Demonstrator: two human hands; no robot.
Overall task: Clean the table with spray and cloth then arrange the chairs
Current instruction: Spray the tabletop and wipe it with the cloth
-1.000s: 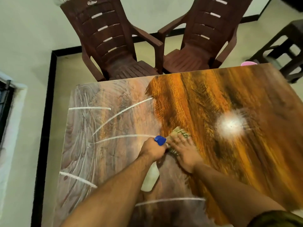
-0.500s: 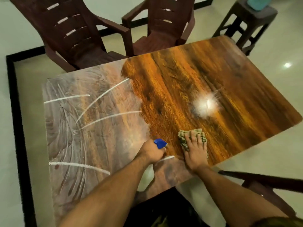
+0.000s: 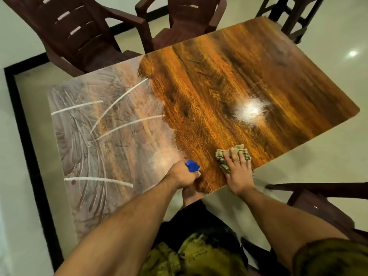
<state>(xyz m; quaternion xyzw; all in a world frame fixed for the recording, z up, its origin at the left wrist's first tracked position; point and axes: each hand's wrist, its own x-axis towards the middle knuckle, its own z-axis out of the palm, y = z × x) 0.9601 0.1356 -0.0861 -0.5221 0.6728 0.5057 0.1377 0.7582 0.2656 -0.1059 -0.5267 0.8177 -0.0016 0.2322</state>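
Observation:
The wooden table [image 3: 219, 80] fills the middle of the view; its left half is dull with white smears and streaks, its right half glossy orange-brown. My left hand [image 3: 182, 175] is shut on a spray bottle, of which only the blue nozzle [image 3: 192, 165] shows, at the near edge. My right hand [image 3: 238, 172] presses flat on a crumpled greenish cloth [image 3: 225, 156] close to the near edge, just right of the bottle. Two brown plastic chairs [image 3: 79, 34] [image 3: 191, 18] stand behind the far edge.
A dark wooden stool [image 3: 294, 14] stands at the far right. Another brown chair [image 3: 318, 200] sits at the near right, beside my right arm. A black floor border [image 3: 25, 124] runs along the left. A lamp reflection [image 3: 252, 108] glares on the tabletop.
My right hand has slid the cloth rightward along the near edge, away from the spray bottle. The view has shifted right and back, so more of the table's right side shows.

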